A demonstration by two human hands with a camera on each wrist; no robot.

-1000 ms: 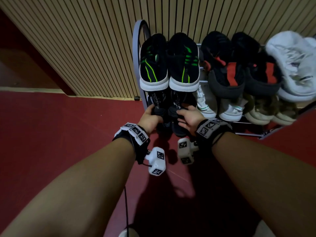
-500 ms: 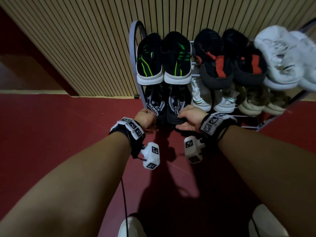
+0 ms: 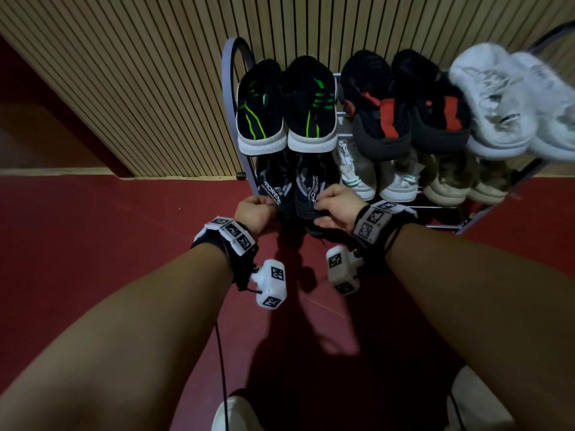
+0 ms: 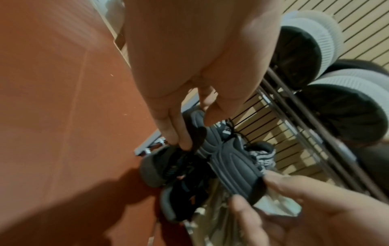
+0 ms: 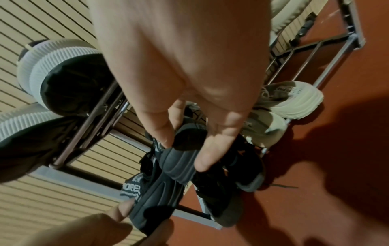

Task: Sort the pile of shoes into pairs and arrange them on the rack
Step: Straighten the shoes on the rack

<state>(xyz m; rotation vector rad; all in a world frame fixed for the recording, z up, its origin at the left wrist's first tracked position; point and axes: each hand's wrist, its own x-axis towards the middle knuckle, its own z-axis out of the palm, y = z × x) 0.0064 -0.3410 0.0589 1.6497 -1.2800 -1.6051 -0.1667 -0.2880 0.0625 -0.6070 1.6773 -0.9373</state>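
Black sneakers with white lettering, a pair, sit heel-out at the left end of the rack's [image 3: 231, 98] middle shelf, under the green-striped pair [image 3: 287, 104]. Our left hand [image 3: 253, 213] pinches the left sneaker's [image 3: 273, 189] heel and our right hand [image 3: 334, 208] clamps the right sneaker's [image 3: 311, 189] heel. We judge they need an even push inward, soles flat, heels level, sides touching.

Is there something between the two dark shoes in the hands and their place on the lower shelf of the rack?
Nothing visible blocks it. The left hand and right hand hold the dark shoes at the lower shelf's left end, beside the white shoes.
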